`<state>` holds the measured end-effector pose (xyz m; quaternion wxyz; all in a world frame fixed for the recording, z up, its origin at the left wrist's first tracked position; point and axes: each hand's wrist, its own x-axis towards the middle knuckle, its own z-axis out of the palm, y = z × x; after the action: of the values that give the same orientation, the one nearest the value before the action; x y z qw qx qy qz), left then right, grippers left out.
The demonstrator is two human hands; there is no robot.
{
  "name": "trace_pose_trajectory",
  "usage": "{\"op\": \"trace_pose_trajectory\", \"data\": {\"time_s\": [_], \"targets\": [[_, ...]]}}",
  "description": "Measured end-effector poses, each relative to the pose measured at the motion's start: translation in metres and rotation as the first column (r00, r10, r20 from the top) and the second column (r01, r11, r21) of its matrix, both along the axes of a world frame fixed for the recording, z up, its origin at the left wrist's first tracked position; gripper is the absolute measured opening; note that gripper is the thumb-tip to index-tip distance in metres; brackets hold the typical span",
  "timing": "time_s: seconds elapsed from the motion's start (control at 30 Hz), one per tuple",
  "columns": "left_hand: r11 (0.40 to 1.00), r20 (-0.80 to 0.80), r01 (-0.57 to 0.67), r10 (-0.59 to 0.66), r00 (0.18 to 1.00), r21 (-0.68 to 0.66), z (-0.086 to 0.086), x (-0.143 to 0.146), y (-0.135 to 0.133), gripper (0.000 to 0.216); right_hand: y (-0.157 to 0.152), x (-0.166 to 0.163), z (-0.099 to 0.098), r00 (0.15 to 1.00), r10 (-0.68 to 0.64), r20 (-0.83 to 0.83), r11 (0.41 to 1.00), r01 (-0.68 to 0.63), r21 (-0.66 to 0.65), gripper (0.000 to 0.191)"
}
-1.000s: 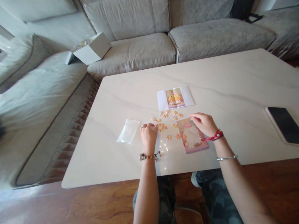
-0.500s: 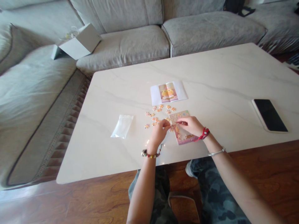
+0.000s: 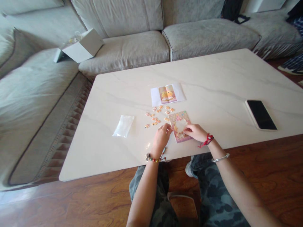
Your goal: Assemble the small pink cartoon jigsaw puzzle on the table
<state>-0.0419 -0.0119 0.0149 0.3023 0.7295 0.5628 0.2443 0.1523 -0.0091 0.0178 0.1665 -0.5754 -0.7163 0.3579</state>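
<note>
A partly assembled jigsaw puzzle (image 3: 178, 117) with a patterned border and a pale gap in its middle lies near the table's front edge. My left hand (image 3: 163, 135) has its fingers pinched together at the puzzle's left edge; what they hold, if anything, is hidden. Over the right side of the gap, my right hand (image 3: 196, 131) pinches what looks like a small puzzle piece, mostly covered by the fingertips. Several loose puzzle pieces (image 3: 155, 120) lie to the left of the puzzle. Behind them is a creased reference picture sheet (image 3: 167, 94) showing yellow figures.
A clear plastic bag (image 3: 123, 126) rests on the white marbled table (image 3: 104, 97), left of the pieces. At the right lies a phone (image 3: 261, 115). Beyond the table stands a grey sofa (image 3: 142, 47) with a white box (image 3: 82, 46) on it.
My right hand has moved from near my left fingertips down onto the puzzle's gap, uncovering more of it. My left hand stays by the puzzle's left edge. The view has shifted slightly.
</note>
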Motion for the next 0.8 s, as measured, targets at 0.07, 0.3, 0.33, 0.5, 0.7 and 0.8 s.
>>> {"op": "trace_pose_trajectory", "data": {"time_s": [0.07, 0.3, 0.33, 0.5, 0.7, 0.8], "targets": [[0.998, -0.065, -0.035, 0.039, 0.997, 0.054, -0.004, -0.005, -0.010, 0.009, -0.002, 0.002, -0.002, 0.999, 0.018, 0.036, 0.999, -0.017, -0.028, 0.014], [0.991, -0.164, 0.009, 0.012, 0.986, 0.131, -0.014, 0.001, -0.032, 0.009, -0.002, 0.000, -0.005, 0.991, 0.056, 0.122, 0.998, -0.050, -0.047, 0.013], [0.990, -0.180, 0.008, 0.017, 0.984, 0.138, -0.014, 0.003, -0.032, 0.008, -0.002, 0.000, -0.005, 0.990, 0.060, 0.130, 0.997, -0.054, -0.048, 0.012], [0.988, -0.245, -0.041, 0.077, 0.966, 0.150, -0.013, 0.010, -0.032, 0.010, -0.002, 0.000, -0.007, 0.987, 0.085, 0.138, 0.994, -0.075, -0.074, 0.012], [0.991, -0.287, -0.073, 0.102, 0.953, 0.112, -0.014, 0.012, -0.034, 0.013, 0.000, 0.003, -0.009, 0.986, 0.103, 0.130, 0.993, -0.094, -0.070, 0.014], [0.992, -0.302, -0.075, 0.101, 0.948, 0.097, -0.014, 0.013, -0.034, 0.014, 0.000, 0.003, -0.009, 0.984, 0.115, 0.134, 0.991, -0.105, -0.079, 0.014]]}}
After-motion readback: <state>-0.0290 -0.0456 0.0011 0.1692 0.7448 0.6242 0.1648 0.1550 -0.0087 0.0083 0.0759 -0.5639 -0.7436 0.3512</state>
